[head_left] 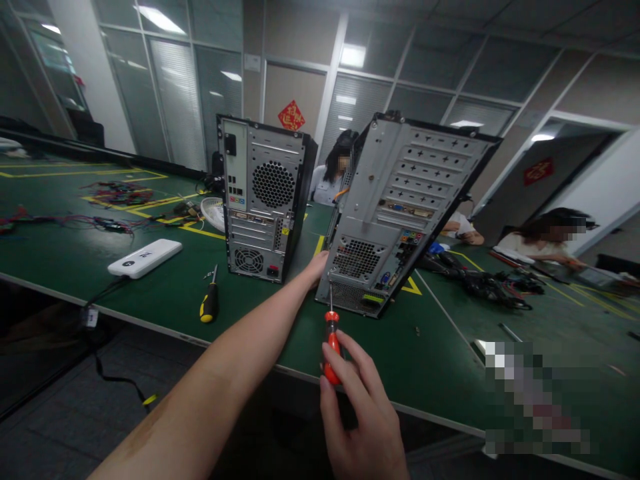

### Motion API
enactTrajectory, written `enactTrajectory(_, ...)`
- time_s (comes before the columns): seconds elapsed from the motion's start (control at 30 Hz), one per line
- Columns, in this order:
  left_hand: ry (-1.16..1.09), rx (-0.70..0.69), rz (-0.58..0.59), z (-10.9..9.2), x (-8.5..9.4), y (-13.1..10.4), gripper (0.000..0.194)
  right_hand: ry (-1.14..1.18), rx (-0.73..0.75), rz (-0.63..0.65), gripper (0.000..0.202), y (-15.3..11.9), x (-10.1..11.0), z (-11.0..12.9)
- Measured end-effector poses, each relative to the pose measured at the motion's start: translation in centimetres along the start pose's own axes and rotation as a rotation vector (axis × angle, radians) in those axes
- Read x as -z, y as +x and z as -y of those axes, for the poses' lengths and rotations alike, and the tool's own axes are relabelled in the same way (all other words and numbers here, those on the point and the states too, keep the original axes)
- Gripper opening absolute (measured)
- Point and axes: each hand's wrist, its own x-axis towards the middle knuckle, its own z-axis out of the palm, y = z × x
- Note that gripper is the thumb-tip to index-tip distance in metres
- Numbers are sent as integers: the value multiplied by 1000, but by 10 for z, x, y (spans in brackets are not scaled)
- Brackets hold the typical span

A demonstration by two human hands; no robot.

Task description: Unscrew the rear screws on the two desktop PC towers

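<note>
A red-and-black screwdriver [332, 347] is pinched between the thumb and fingers of my right hand [363, 413]. Its shaft points up, and the tip meets the lower left edge of the grey computer case [370, 193], whose rear panel faces me. My left hand [319, 265] reaches to the left side of that case and touches it low down; its fingers are hidden behind the edge. Left of it stands a second, smaller computer case [257, 230], also rear side towards me. On the table before that one lies a yellow-and-black screwdriver [209, 303] beside some small screws.
A white power bank [145, 259] with a cable lies on the green table [280, 330] at left. Tangled wires [120, 193] and a white basket [213, 213] are farther back. Black cables [480, 277] spread at right. Two people sit across the table.
</note>
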Motion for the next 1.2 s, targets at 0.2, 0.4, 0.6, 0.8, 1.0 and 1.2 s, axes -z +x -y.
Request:
enactTrajectory(0.2,33,-7,-18,3,2,5,16,-57,3,-42,35,-2,-1,-3)
enactTrajectory(0.4,30,-11,-6,2,3,4,18,-49,-33,-98,27,-1,-4,-5)
enactTrajectory(0.6,17,-18,3,2,1,3,20,-58,-31,-53,30,0,-5,-5)
enactTrajectory(0.8,16,-6,3,1,0,2,21,-29,-33,-19,36,-2,-3,-2)
enactTrajectory(1.0,31,-26,-6,1,1,3,16,-34,-22,11,40,-2,-1,0)
enactTrajectory(1.2,16,-21,2,3,3,4,17,-62,-32,10,35,-2,-1,-2)
